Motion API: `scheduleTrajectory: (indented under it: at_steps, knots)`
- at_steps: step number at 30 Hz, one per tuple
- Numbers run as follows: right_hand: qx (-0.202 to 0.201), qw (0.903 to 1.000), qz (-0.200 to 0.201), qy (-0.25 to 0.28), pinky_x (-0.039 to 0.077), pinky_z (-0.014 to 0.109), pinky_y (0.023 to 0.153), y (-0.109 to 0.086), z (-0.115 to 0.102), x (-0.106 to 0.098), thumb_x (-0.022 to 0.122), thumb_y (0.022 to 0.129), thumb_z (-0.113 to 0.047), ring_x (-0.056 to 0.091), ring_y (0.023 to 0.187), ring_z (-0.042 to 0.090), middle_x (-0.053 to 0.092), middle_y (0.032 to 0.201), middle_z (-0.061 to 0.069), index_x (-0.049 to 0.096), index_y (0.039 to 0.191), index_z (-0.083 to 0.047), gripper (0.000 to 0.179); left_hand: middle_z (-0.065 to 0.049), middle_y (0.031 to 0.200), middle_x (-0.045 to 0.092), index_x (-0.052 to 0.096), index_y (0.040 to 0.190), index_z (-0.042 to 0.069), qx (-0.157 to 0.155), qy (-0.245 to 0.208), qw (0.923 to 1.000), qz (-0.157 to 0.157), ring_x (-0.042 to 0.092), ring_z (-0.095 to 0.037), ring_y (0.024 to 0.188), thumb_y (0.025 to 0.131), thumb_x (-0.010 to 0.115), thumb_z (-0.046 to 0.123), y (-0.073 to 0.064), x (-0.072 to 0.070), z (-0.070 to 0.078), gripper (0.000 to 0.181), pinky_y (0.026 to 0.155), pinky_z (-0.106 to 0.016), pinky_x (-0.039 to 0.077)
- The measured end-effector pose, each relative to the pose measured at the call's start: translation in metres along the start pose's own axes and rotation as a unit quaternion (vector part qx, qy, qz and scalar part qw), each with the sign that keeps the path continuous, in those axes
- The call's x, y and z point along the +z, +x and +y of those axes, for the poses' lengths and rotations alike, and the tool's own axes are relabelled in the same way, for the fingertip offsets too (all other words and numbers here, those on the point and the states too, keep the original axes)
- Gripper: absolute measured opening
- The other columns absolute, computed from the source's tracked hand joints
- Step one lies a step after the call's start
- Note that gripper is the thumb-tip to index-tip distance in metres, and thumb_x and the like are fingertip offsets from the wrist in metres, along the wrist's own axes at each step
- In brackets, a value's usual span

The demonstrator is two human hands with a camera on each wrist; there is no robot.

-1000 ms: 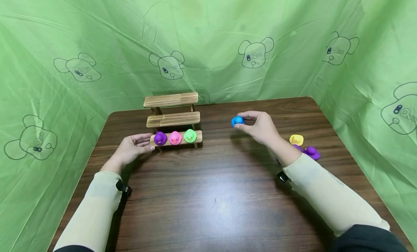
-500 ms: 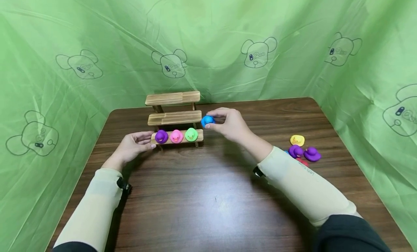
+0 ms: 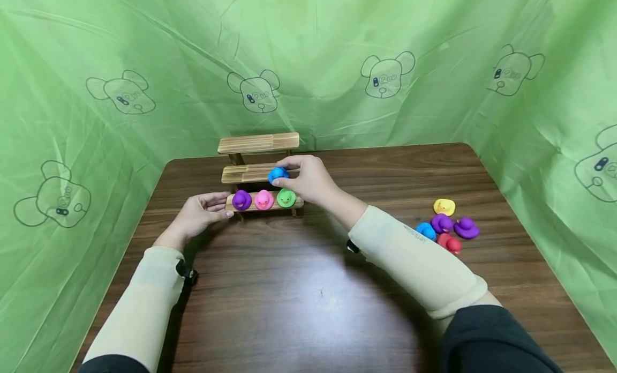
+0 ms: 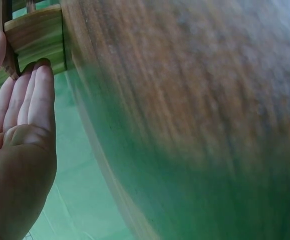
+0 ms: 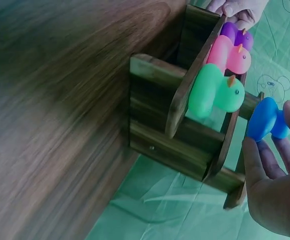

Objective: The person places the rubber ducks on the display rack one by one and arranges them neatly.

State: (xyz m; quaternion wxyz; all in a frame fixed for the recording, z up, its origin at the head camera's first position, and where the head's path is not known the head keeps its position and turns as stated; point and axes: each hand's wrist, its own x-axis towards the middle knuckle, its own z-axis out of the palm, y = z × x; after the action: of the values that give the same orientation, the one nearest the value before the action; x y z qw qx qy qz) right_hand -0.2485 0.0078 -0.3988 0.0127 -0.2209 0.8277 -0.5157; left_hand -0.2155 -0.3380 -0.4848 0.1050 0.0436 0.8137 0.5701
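Observation:
A blue rubber duck [image 3: 277, 174] is pinched between the thumb and fingers of my right hand [image 3: 309, 179], at the right part of the middle step of a three-step wooden stand [image 3: 243, 173]. Whether it touches the step I cannot tell. My left hand [image 3: 198, 217] holds the left end of the lowest step, thumb in front and fingers [image 4: 40, 95] against the end. Along that step sit a purple duck [image 3: 241, 200], a pink duck [image 3: 264, 200] and a green duck [image 3: 286, 198]. In the right wrist view the blue duck [image 5: 265, 119] is beside the green one.
To the right on the brown table [image 3: 270, 308] lie a yellow duck [image 3: 444, 207], two purple ducks [image 3: 466, 228], a blue duck [image 3: 426, 231] and a red duck [image 3: 449, 243], partly behind the right sleeve. The stand's top step [image 3: 258, 142] is bare. Green cloth [image 3: 318, 116] surrounds the table.
My right hand has carried the blue duck leftward from over the table to the middle step. The left hand has stayed at the stand. More of the right-hand ducks show now.

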Motion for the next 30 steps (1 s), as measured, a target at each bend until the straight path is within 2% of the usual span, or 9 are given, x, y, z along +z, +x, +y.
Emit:
scheduleTrajectory:
  at_steps: [7, 13, 20, 30]
  knots:
    - [0.003, 0.999, -0.014, -0.042, 0.057, 0.019, 0.089, 0.023, -0.013, 0.024, 0.088, 0.089, -0.027, 0.073, 0.1, 0.008, 0.078, 0.109, -0.004, 0.079, 0.118, -0.017, 0.032, -0.024, 0.146, 0.058, 0.056, 0.147, -0.004, -0.002, -0.006, 1.0, -0.006, 0.066, -0.021, 0.123, 0.09, 0.084, 0.006, -0.001, 0.001, 0.004, 0.064, 0.094, -0.023, 0.057]
    - [0.016, 0.995, -0.019, -0.097, 0.051, 0.024, 0.098, 0.04, -0.019, 0.043, 0.087, 0.09, -0.034, 0.068, 0.108, 0.004, 0.077, 0.115, -0.009, 0.078, 0.123, -0.022, 0.036, -0.023, 0.147, 0.057, 0.055, 0.148, -0.004, -0.007, -0.011, 0.9999, -0.009, 0.066, -0.017, 0.122, 0.092, 0.083, 0.007, -0.002, 0.002, 0.008, 0.064, 0.094, -0.022, 0.057]
    - [0.018, 0.9933, -0.044, -0.105, 0.051, 0.02, 0.099, 0.054, -0.028, 0.058, 0.084, 0.092, -0.033, 0.067, 0.114, 0.006, 0.076, 0.121, -0.006, 0.076, 0.128, -0.02, 0.039, -0.025, 0.145, 0.058, 0.056, 0.147, -0.003, -0.013, -0.022, 0.9996, -0.01, 0.067, -0.018, 0.12, 0.092, 0.083, 0.007, 0.0, 0.001, 0.007, 0.063, 0.094, -0.023, 0.057]
    - [0.007, 0.9905, -0.042, -0.131, 0.05, 0.02, 0.097, 0.062, -0.033, 0.075, 0.085, 0.092, -0.034, 0.066, 0.113, 0.007, 0.075, 0.122, -0.006, 0.076, 0.128, -0.02, 0.041, -0.023, 0.146, 0.059, 0.056, 0.147, -0.002, -0.019, -0.019, 0.9996, -0.009, 0.066, -0.021, 0.123, 0.092, 0.083, 0.008, -0.002, -0.001, 0.006, 0.063, 0.093, -0.022, 0.058]
